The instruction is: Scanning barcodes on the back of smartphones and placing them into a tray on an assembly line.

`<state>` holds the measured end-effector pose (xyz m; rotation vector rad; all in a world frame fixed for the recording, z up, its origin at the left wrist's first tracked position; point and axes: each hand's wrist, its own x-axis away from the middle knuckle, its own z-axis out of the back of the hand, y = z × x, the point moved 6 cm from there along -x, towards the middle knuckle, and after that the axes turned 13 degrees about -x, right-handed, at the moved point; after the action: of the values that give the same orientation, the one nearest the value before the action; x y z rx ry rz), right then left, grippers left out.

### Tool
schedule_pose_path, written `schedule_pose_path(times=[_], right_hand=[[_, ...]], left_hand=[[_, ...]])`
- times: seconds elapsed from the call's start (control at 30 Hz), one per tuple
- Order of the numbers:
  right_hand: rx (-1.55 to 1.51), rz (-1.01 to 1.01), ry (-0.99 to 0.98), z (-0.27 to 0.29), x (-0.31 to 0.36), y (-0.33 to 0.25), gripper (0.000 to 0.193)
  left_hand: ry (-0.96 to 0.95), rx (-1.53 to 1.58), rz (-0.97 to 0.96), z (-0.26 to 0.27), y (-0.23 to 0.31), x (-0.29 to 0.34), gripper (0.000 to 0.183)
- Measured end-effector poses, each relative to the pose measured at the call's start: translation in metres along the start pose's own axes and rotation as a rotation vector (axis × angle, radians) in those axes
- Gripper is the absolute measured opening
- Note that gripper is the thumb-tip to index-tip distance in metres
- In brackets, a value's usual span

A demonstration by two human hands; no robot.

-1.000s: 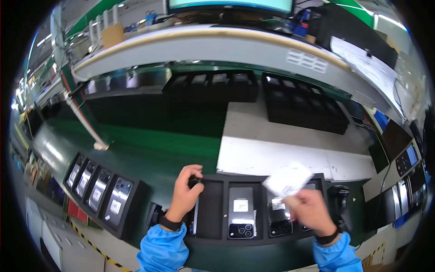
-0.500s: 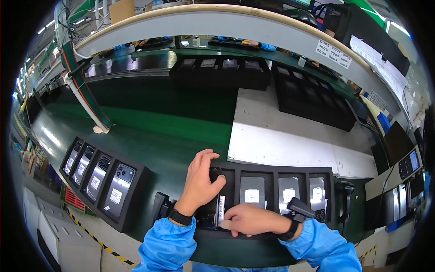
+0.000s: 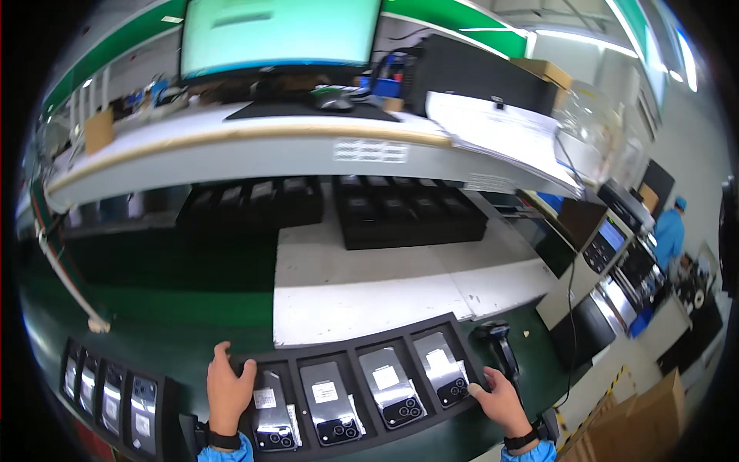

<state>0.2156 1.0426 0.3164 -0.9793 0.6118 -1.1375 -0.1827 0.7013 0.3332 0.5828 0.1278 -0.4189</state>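
Observation:
A long black tray (image 3: 291, 385) with a row of slots lies on the green bench in front of me. Each slot holds a grey smartphone (image 3: 328, 400) with its camera end nearest me, a white label on its back and a narrow white strip along its right side. My left hand (image 3: 229, 394) is at the tray's left end, thumb over the corner and fingers along the outside. At the opposite end, my right hand (image 3: 502, 402) has its thumb against the side wall. Some of its fingers are hidden. A black handheld scanner (image 3: 500, 346) lies just beyond it.
Another tray of phones (image 3: 165, 408) rests at the left. White boards (image 3: 339, 300) lie behind my tray, with stacked black trays (image 3: 412, 231) on them. A shelf (image 3: 254, 150) crosses above, carrying a monitor (image 3: 281, 38). At right stand a label printer (image 3: 604, 239) and a cardboard box (image 3: 639, 427).
My view has swung right and upward. Both hands have left the leftmost phone and its white strip; they have moved apart to the tray's two ends.

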Motion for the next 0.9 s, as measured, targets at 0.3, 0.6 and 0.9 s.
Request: schedule_pose_path(times=[0.3, 0.6, 0.9], right_hand=[[-1.314, -0.318, -0.492, -0.017, -0.030, -0.048, 0.033], [-1.309, 0.014, -0.295, -0.057, 0.039, -0.100, 0.069], [-1.361, -0.007, -0.321, -0.045, -0.003, -0.117, 0.049]], left_hand=[[-0.033, -0.039, -0.005, 0.003, -0.030, -0.043, 0.033], [-0.300, 1.117, 0.326, -0.001, 0.018, 0.009, 0.025], [-0.198, 1.221, 0.254, -0.015, 0.075, -0.019, 0.042]])
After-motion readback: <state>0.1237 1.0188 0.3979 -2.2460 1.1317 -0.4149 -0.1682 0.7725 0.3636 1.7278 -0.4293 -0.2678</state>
